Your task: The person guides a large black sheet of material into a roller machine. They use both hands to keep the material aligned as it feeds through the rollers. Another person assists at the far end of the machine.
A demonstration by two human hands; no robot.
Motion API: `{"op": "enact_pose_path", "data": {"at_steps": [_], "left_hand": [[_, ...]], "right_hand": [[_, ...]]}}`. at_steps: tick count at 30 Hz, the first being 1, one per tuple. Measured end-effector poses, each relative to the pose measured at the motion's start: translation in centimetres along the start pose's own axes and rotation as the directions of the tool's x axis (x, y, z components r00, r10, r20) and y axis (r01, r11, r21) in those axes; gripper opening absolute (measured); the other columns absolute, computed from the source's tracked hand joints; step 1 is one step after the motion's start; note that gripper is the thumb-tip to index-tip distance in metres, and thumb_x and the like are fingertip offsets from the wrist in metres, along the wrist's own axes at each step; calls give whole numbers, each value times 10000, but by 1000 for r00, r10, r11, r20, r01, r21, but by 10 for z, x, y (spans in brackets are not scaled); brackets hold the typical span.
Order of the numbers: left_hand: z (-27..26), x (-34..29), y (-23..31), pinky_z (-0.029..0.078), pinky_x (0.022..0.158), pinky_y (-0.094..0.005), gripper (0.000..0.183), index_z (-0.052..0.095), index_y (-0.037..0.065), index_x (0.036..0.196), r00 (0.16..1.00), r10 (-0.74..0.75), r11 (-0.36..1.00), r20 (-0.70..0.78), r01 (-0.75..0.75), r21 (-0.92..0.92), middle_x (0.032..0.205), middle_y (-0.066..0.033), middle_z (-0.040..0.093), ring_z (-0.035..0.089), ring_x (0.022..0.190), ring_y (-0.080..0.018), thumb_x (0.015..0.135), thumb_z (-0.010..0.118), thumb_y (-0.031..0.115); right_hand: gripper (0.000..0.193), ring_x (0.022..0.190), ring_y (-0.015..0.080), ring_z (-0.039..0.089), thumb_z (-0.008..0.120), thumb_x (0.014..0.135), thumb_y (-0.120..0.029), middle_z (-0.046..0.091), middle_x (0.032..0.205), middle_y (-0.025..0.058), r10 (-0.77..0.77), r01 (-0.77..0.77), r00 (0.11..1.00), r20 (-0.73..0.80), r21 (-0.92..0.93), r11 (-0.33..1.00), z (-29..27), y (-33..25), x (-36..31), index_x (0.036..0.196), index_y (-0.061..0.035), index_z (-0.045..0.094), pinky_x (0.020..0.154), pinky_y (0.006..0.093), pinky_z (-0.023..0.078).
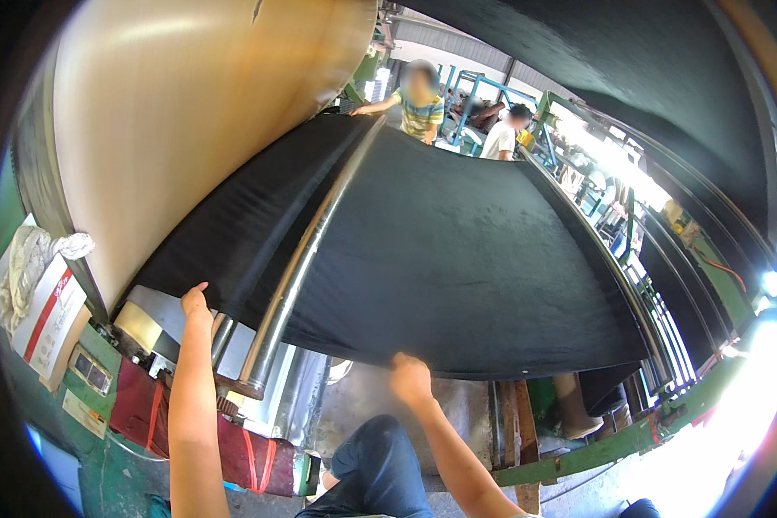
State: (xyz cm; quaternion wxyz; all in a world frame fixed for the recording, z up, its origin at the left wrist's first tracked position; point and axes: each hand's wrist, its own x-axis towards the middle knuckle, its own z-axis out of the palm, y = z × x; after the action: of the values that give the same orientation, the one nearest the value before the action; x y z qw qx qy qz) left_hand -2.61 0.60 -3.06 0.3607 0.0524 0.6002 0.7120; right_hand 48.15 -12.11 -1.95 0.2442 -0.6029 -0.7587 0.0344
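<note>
A wide sheet of black fabric [457, 250] stretches across a machine and passes under a long shiny steel roller [306, 250]. My left hand [195, 302] rests with fingers together on the near edge of the fabric, beside the roller's end. My right hand [409, 376] is closed on the fabric's near hem, lower and to the right. A huge tan drum [190, 112] rises on the left, above the fabric. My knee in dark trousers [375, 466] shows at the bottom.
Another person in a striped shirt [420, 99] holds the far end of the fabric, and a second person in white [501, 138] stands near. A green machine frame [630, 436] runs along the right. A cardboard box with white rags [39, 293] sits at left.
</note>
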Motion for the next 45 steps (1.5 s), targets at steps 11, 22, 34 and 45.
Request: {"op": "enact_pose_path", "data": {"at_steps": [11, 22, 34, 45], "left_hand": [[12, -38, 12, 456, 554, -336, 155, 702, 135, 774, 996, -71, 997, 54, 73, -22, 837, -65, 652, 601, 711, -214, 794, 547, 137], [7, -34, 5, 437, 563, -337, 238, 710, 129, 806, 950, 25, 999, 313, -31, 16, 826, -64, 639, 586, 707, -206, 752, 482, 90], [7, -27, 9, 421, 514, -341, 256, 707, 130, 828, 998, -70, 996, 7, 69, 52, 847, -60, 648, 589, 696, -209, 809, 452, 141], [0, -19, 3, 438, 561, -346, 240, 699, 128, 837, 979, -43, 999, 199, 39, 25, 826, -44, 651, 594, 700, -191, 761, 472, 125]], "right_hand": [[153, 880, 318, 531, 597, 645, -85, 562, 861, 122, -225, 183, 948, -226, -195, 964, -48, 77, -8, 794, -50, 598, 781, 433, 431], [141, 749, 342, 618, 503, 764, -113, 640, 732, 156, 69, -148, 980, -187, -448, 882, -63, 177, -35, 675, -55, 596, 703, 460, 473], [147, 795, 348, 643, 510, 743, -117, 662, 780, 180, 159, -157, 987, -13, -282, 947, -27, 99, -38, 734, -29, 627, 741, 439, 496], [177, 785, 348, 644, 587, 752, -181, 657, 831, 158, -41, 46, 998, 53, -82, 996, -38, 34, -13, 854, -37, 574, 699, 435, 516]]}}
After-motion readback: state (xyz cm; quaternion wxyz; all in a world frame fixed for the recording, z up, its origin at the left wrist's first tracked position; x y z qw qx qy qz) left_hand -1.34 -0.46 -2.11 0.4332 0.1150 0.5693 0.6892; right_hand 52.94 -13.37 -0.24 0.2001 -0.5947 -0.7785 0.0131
